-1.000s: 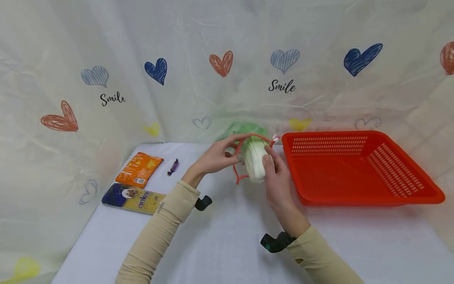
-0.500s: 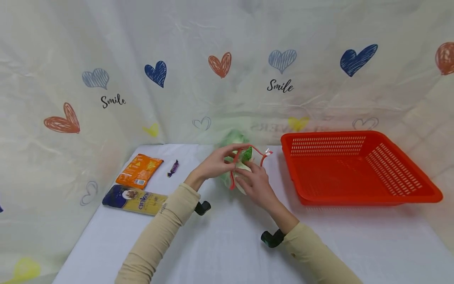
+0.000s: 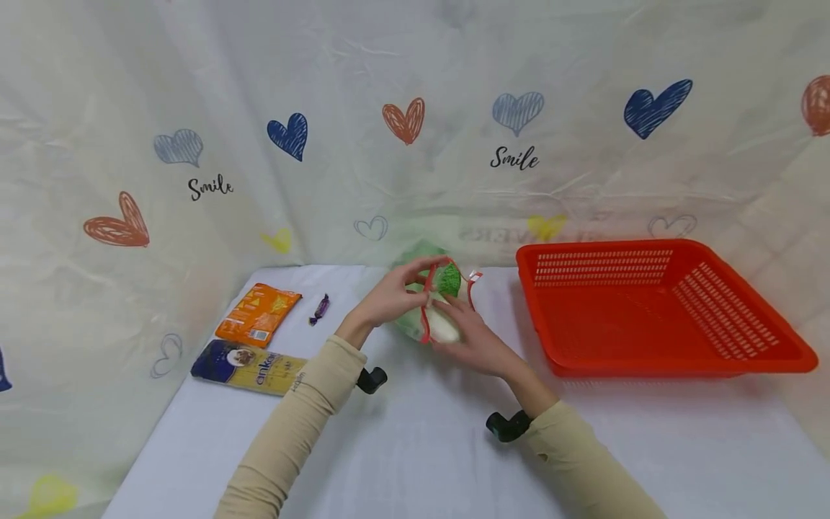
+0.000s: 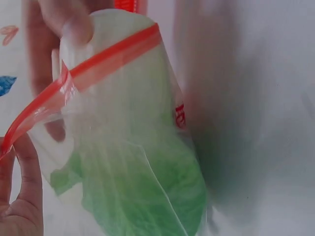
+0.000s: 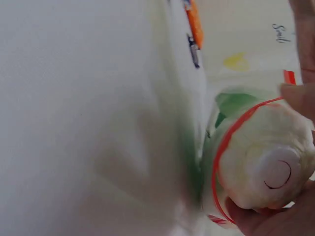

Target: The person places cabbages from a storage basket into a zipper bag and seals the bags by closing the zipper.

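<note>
A napa cabbage (image 3: 444,326) lies leaf end first inside a clear zip bag (image 4: 138,162) with a red zip rim. Its white base sticks out past that rim, as the right wrist view shows. My left hand (image 3: 389,294) pinches the bag's rim between thumb and fingers, holding the mouth apart. My right hand (image 3: 476,339) grips the cabbage near its base; in the right wrist view, fingertips rest on both sides of the pale stem end. Green leaves show through the plastic in the left wrist view. Part of the cabbage is hidden behind my right fingers.
To the right stands a red plastic basket (image 3: 551,360) with slotted walls. On the left of the white table lie an orange packet (image 3: 258,315), a small purple wrapped candy (image 3: 320,310) and a blue and yellow pasta pack (image 3: 246,366), partly behind my left sleeve. A printed curtain hangs behind.
My right hand has moved left and slightly down with the cabbage, which now sits deeper in the bag. My left hand stays on the rim, nearly in place.
</note>
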`<state>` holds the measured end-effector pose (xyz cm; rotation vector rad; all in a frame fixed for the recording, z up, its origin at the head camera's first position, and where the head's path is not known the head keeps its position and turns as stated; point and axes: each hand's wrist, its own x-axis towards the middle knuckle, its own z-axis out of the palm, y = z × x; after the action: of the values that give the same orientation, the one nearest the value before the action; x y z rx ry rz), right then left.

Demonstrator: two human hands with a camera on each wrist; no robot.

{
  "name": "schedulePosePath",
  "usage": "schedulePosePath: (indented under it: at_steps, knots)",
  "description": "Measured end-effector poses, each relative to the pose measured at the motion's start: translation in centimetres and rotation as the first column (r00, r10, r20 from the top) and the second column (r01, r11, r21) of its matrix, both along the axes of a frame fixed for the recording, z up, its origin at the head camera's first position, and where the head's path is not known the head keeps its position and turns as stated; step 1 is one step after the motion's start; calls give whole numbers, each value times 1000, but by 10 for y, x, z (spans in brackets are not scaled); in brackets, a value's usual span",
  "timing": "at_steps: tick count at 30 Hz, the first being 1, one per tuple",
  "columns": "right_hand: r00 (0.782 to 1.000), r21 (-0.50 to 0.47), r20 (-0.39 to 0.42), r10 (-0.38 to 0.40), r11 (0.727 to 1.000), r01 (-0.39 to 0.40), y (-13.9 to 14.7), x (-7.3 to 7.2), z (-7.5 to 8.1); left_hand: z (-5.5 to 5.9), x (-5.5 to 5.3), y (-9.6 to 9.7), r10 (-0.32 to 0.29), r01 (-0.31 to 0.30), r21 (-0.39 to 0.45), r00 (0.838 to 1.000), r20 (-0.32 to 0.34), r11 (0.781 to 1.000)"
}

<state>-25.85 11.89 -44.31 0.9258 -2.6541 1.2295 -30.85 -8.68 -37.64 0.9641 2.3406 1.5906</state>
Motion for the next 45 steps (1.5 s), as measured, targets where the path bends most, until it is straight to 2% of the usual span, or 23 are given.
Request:
schedulePosePath:
  at_steps: [3, 6, 7, 11, 15, 19, 21, 24, 28, 31, 36, 40, 42, 45]
  knots:
    - [999, -16, 40, -10, 1000, 10, 11, 8, 3, 10, 6, 1, -11, 11, 16, 1000, 18, 1000]
    - [994, -78, 81, -69, 994, 75, 16, 15, 7, 18, 11, 2, -5, 5, 22, 1000, 23, 1000]
    - [992, -106, 94, -87, 990, 96, 16, 17, 9, 19, 11, 3, -3, 3, 26, 1000, 20, 1000]
    - [978, -180, 124, -166, 966, 187, 11, 16, 13, 10, 5, 5, -5, 5, 11, 1000, 18, 1000]
    - [964, -197, 138, -225, 948, 249, -4, 8, 14, 2, 1, 10, -37, 38, -35, 999, 13, 999]
    - [952, -162, 91, -293, 939, 305, -22, -8, 9, 1, 2, 18, -72, 71, -64, 997, -24, 995]
    - [948, -158, 42, -315, 935, 317, -29, -18, 4, 2, 4, 19, -81, 77, -85, 995, -49, 993]
    - [938, -147, 40, -344, 926, 347, -37, -30, -1, 3, 7, 20, -87, 79, -113, 994, -69, 991]
    - [936, -82, 24, -352, 932, 352, -42, -40, -2, 1, 8, 19, -92, 82, -122, 993, -79, 989]
    - [951, -34, 5, -309, 950, 309, -41, -44, 2, 1, 9, 16, -100, 88, -129, 991, -87, 988]
    - [960, -22, 88, -264, 963, 267, -38, -48, 7, 4, 11, 13, -89, 71, -154, 989, -114, 986]
    - [959, 35, 29, -282, 959, 281, -40, -53, 2, 3, 11, 12, -103, 88, -158, 990, -92, 983]
    - [959, 36, 28, -282, 959, 281, -41, -54, 0, 2, 10, 10, -95, 82, -154, 993, -76, 985]
    - [962, -32, 107, -251, 966, 256, -41, -54, 0, 5, 9, 5, -63, 55, -132, 996, -56, 990]
